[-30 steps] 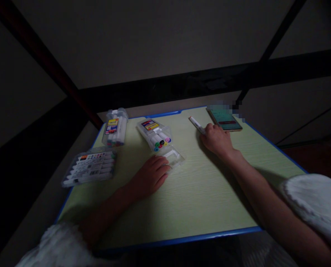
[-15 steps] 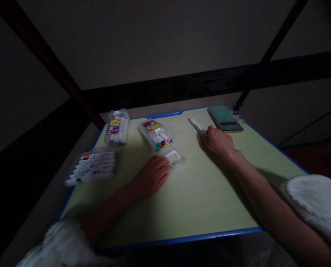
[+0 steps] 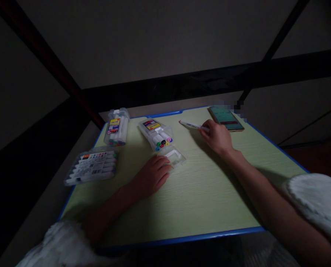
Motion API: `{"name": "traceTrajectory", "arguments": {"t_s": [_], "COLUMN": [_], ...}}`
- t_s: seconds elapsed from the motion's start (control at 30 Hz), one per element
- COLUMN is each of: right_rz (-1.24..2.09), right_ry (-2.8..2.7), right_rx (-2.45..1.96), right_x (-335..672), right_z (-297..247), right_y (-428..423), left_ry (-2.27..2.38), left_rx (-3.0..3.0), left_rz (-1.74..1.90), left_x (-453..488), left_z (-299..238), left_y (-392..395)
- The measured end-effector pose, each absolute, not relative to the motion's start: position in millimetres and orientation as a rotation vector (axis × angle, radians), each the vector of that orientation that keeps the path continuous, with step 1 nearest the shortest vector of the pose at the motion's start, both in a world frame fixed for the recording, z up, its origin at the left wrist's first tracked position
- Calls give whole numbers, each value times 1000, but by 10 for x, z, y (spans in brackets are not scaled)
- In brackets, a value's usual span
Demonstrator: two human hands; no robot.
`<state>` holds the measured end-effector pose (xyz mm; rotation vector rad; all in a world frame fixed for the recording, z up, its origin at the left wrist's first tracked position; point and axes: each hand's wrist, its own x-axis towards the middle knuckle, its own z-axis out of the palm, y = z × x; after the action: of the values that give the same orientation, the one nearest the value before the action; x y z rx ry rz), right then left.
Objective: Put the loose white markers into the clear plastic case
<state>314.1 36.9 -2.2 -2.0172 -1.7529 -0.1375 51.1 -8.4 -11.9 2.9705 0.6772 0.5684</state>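
Note:
My right hand is closed around a white marker near its right end. The marker points left, a little above the table, and its far tip looks reddish. My left hand lies with bent fingers over the left side of a clear plastic lid; its thumb is hidden. Just behind this lid, a clear marker case lies with its end towards me, showing several coloured marker ends: green, black, pink, blue, yellow and red.
Two more marker cases are at the left: one with a yellow label at the back, and a flat one nearer me. A phone lies at the back right. The pale green table has blue edges; walls stand behind it.
My right hand has shifted slightly left and up. The marker in it has swung its far tip to the left. My left hand stays on the lid.

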Motion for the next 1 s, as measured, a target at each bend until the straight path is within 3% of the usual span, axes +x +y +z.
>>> {"name": "traceTrajectory", "arguments": {"t_s": [0.37,1.0], "right_rz": [-219,-242], "right_ry": [-1849,-2058], "right_rx": [-1506,-1377], "right_x": [3068,2998], "right_z": [-37,-19], "right_y": [342,253], "left_ry": [693,689], "left_rx": [2965,2958], "left_rz": [543,555], "left_x": [507,520], "left_z": [-124,-126], "left_y": [-77,-78]}}
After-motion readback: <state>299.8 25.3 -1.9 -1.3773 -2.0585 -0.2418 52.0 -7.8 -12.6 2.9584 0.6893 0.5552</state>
